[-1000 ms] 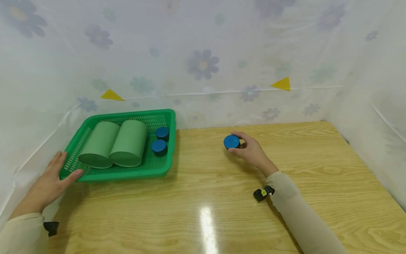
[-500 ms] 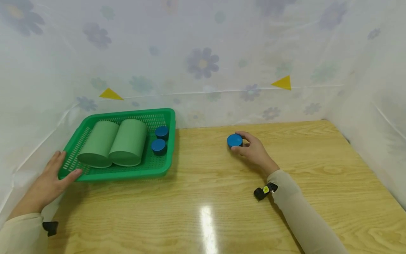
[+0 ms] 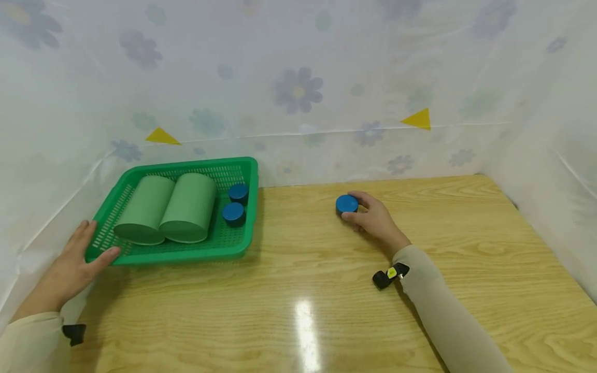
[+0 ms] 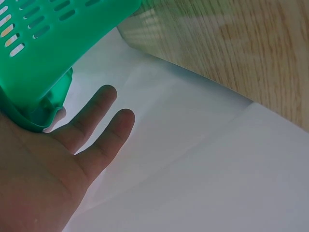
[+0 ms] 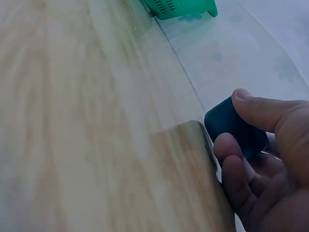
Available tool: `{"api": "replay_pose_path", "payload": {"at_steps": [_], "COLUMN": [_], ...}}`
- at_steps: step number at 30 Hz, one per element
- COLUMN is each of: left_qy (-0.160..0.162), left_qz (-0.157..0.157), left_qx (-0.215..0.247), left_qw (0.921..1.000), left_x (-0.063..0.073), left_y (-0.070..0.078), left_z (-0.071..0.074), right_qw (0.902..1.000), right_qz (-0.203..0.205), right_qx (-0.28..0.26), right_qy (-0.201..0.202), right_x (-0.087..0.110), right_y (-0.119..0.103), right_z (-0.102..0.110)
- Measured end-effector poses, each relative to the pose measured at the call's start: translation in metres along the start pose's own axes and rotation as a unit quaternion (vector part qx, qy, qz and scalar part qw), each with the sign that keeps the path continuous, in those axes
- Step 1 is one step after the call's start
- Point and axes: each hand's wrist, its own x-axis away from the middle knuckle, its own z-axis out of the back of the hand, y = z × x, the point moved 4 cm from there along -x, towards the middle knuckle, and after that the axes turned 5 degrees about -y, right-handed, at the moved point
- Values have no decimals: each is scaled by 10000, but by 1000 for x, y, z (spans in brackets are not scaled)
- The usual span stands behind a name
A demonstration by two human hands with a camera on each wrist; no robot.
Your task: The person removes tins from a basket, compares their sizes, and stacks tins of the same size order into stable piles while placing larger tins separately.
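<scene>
"Blue cylinder (image 3: 347,203), where is it?"

"Well apart from the green basket (image 3: 186,256), on its right, pinched between the right hand (image 3: 377,221)'s thumb and fingers."

"And the left hand (image 3: 71,272)?"

"Spread at the basket's near left corner, touching it."

"Inside the basket?"

"Two green cylinders (image 3: 148,204) lying side by side, two smaller blue pieces (image 3: 233,213) beyond."

Free tabletop (image 3: 298,233), then basket rim (image 3: 253,199) as barrier

White, lightly creased sheeting printed with faded purple and green flowers (image 3: 261,98) enclosed the yellowish-brown wood-grain tabletop (image 3: 261,305), two yellow triangles (image 3: 162,137) (image 3: 418,119) marked the back wall, and a white glare streak (image 3: 306,334) lit the wood.
</scene>
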Motion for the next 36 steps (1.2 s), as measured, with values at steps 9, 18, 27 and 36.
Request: {"api": "replay_pose_path", "payload": {"at_steps": [9, 18, 27, 36], "left_qy": [-50, 43, -32, 48], "left_qz": [8, -76, -105, -211], "left_qx": [78, 51, 182, 159], "left_qw": [10000, 9999, 9998, 9996], "left_x": [-2, -1, 3, 1], "left_y": [-1, -1, -4, -2], "left_z": [0, 1, -2, 1], "right_qw": [9997, 9994, 9995, 9982], "right_qz": [-234, -286, -169, 418], "right_qx": [-59, 41, -116, -293], "right_qy": [-100, -186, -244, 308], "right_x": [-8, -11, -8, 3], "right_y": [2, 1, -4, -33], "right_z": [5, 5, 6, 15]}}
